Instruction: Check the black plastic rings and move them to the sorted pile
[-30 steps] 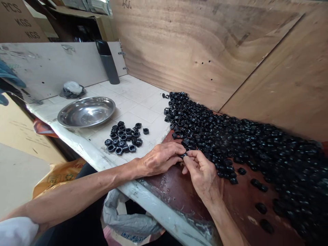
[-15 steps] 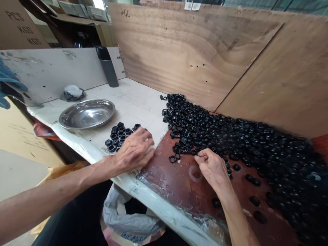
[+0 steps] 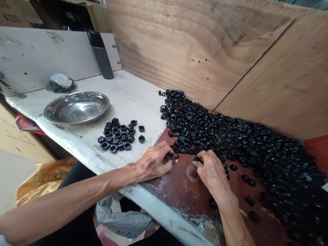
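My left hand (image 3: 155,162) is at the left edge of the reddish-brown board (image 3: 176,191), its thumb and fingertips closing round a thin black plastic ring (image 3: 170,156). To its right, my right hand (image 3: 212,172) pinches a small black plastic ring-shaped part (image 3: 197,159) between thumb and forefinger, just above the board. Right behind both hands spreads a large heap of similar black plastic parts (image 3: 220,133). A smaller group of these parts (image 3: 116,133) lies on the white tabletop (image 3: 133,95), to the left of my left hand.
A shallow steel bowl (image 3: 77,109) stands on the left of the table. Behind it are a dark grey flask (image 3: 101,56) and a plastic-wrapped bundle (image 3: 60,82). A tall plywood panel (image 3: 179,44) borders the back. Below the front edge hangs an open sack (image 3: 125,218).
My left hand has moved right, from beside the small group to the ring on the board. My right hand now shows a black part in its pinch. The view has shifted slightly.
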`<state>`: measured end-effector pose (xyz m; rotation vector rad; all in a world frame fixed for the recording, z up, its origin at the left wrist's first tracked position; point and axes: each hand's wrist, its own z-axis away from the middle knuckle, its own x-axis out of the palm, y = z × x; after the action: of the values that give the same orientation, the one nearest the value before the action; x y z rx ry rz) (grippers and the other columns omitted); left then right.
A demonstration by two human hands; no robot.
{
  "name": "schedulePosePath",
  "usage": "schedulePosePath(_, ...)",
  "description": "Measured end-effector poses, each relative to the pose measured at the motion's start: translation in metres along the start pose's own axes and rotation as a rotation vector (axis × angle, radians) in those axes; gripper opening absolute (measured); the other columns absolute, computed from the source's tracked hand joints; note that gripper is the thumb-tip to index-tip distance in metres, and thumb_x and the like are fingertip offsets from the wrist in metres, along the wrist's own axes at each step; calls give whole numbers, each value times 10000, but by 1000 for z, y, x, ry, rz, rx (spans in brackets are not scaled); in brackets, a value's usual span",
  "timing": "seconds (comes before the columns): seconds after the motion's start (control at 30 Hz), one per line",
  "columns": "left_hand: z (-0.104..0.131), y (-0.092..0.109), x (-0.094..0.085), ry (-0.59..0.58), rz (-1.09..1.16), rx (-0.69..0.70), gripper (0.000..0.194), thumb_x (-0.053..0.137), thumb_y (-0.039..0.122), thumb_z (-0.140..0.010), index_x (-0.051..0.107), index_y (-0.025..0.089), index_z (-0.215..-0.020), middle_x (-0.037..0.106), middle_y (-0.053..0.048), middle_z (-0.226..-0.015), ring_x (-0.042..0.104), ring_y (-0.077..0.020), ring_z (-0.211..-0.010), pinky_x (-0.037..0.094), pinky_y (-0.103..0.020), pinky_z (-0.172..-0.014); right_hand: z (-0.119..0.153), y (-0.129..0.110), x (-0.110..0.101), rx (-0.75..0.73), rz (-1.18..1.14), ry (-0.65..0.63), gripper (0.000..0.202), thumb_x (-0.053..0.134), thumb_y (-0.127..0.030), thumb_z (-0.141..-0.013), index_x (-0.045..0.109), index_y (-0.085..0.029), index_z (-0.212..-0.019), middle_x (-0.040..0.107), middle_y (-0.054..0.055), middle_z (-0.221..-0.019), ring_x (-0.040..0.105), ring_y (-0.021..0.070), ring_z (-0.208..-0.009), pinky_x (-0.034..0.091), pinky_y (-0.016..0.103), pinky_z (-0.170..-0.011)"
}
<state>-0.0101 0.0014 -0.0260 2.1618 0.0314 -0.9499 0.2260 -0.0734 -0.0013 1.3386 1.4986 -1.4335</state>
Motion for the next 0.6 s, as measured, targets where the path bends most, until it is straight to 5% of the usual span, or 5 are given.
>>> schedulePosePath(0.27, -8, 5, -5, 7, 297, -123, 311, 655, 117, -797, 689, 164, -1102, 667, -63, -1022, 639, -125, -730, 558, -266, -646, 1, -38, -14, 73, -700, -68, 278, 719, -369, -863, 694, -217, -1095, 693, 39, -929, 648, 186, -781, 538, 287, -683)
schedulePosePath(0.43, -8, 14, -12, -57, 384, -233, 373, 678, 166, -839, 607, 171, -1205, 698, -15, -888, 658, -127, -707, 575, -263, -651, 5, -51, -14, 4, -819, -99, 194, 700, -318, -893, 739, -215, -1053, 721, 48, -982, 670, 177, -801, 561, 273, -717)
schedulePosePath(0.6, -8, 17, -12, -35, 417, -214, 365, 703, 147, -824, 572, 191, -1162, 727, -38, -1044, 721, -170, -911, 620, -336, -837, 7, -49, -9, -95, -748, -85, 176, 653, -310, -938, 740, -237, -1072, 735, 62, -1097, 705, 205, -924, 582, 301, -822)
